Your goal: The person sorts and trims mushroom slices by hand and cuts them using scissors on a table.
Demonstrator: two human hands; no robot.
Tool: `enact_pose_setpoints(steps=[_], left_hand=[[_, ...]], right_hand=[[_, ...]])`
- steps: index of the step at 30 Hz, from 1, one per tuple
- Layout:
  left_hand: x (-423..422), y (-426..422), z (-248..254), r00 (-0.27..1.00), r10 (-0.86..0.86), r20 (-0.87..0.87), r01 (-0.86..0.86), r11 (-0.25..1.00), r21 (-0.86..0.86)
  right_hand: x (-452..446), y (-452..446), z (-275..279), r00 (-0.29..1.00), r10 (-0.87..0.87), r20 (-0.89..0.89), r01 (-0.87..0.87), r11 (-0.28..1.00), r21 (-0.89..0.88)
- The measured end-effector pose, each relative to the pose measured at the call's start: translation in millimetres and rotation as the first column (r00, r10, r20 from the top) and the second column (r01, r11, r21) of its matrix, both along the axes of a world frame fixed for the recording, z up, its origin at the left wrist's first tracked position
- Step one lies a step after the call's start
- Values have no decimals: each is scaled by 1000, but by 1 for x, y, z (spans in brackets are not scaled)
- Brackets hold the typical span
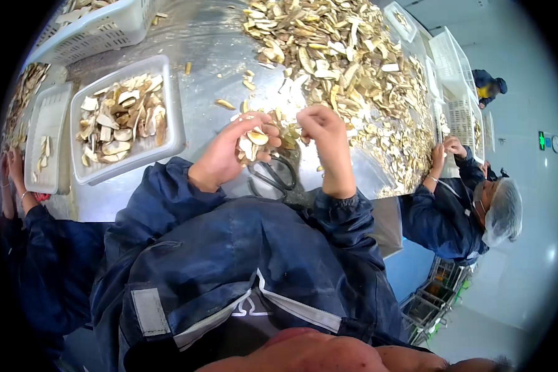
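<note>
My left hand (226, 154) is cupped around several mushroom slices (252, 144), pale with brown and yellowish edges. To its right, my right hand (326, 129) is raised over the metal table with its fingers curled in a pinch. Whatever those fingers hold, if anything, is hidden. Between and below both hands, a pair of dark-handled scissors (278, 177) lies by the table's near edge. A big heap of sliced mushrooms (347, 56) spreads from just beyond my hands to the far and right side.
On the left stands a white tray (175, 133) of larger mushroom slices, beside another tray (57, 177) with a few pieces. A white basket (99, 37) is at the upper left. Co-workers' hands (440, 155) (15, 180) are at both sides. White crates (459, 115) line the right.
</note>
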State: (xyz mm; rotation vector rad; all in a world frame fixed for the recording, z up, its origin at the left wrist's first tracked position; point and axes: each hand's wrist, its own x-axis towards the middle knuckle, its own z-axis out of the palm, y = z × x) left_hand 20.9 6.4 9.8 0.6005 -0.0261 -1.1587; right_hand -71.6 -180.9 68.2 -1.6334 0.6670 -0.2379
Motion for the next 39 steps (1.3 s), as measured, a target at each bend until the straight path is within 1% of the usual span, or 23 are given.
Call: enact_pose_setpoints(steps=[2,3,4,5,6,7,10,11,14,17,20,21,23,24,25,28,29,32,34,35,36,38,39], left_hand=[[0,-1,5,999,-20,-41,18,999,-37],[0,-1,6,998,-28,-60,25,998,-55],[1,0,2,998,-28,-52,25,998,-61],[2,1,-4,999,-27,-44,24,997,-71],[3,2,-7,999,-26,-37,22,996,-82],[3,2,-5,1000,-16,-27,14,998,-60],[3,2,-9,1000,-16,-21,14,998,-64],[2,3,-9,1000,-8,-29,7,999,-53],[3,3,-7,999,11,-50,-13,999,-34],[5,1,-9,997,25,-72,-28,999,-44],[3,1,-4,993,27,-111,-32,998,-51],[4,0,-4,993,16,-117,-23,998,-59],[4,0,-4,993,8,-114,-16,998,-65],[4,1,-4,994,11,-105,-18,998,-66],[3,2,-5,995,15,-97,-21,998,-66],[5,3,-11,996,12,-90,-16,999,-40],[5,4,-11,995,18,-99,-22,999,-43],[6,3,-12,994,41,-105,-47,997,-54],[6,3,-14,995,61,-80,-65,996,-58],[6,2,-14,992,77,-101,-83,995,-54],[5,1,-11,988,91,-122,-98,994,-50],[3,-1,-3,984,106,-145,-114,992,-44],[3,-1,3,983,112,-146,-119,992,-43]], right_hand=[[6,14,8,985,168,23,-169,983,74],[11,11,6,985,174,-12,-174,985,4],[19,3,-2,994,106,-31,-111,966,-235],[28,-7,-16,999,35,-35,-47,885,-463],[34,-16,-26,999,-35,-21,12,747,-665],[39,-22,-29,985,-91,-148,-46,686,-726],[45,-18,-41,957,-142,-253,-171,429,-887],[45,-17,-44,946,-146,-288,-190,470,-862],[45,-17,-52,956,-102,-277,-181,540,-822],[39,-16,-36,982,-25,-190,-81,841,-534],[36,-1,-10,985,173,21,-165,967,-194],[36,5,2,961,275,4,-270,948,-168],[46,-2,-8,986,136,-94,-165,843,-513],[53,-8,-18,991,55,-120,-121,738,-664],[59,-14,-29,994,-50,-97,-50,585,-809],[65,-18,-44,922,-197,-333,-229,415,-880],[65,-18,-47,914,-194,-355,-248,423,-871],[53,-18,-51,947,-143,-287,-179,505,-844],[42,-19,-39,966,-15,-256,-159,750,-643],[37,-18,-30,973,42,-226,-156,843,-514],[32,-11,-15,963,150,-225,-225,907,-356],[27,3,16,924,347,-160,-354,935,-20],[28,2,15,901,390,-189,-397,918,3]])
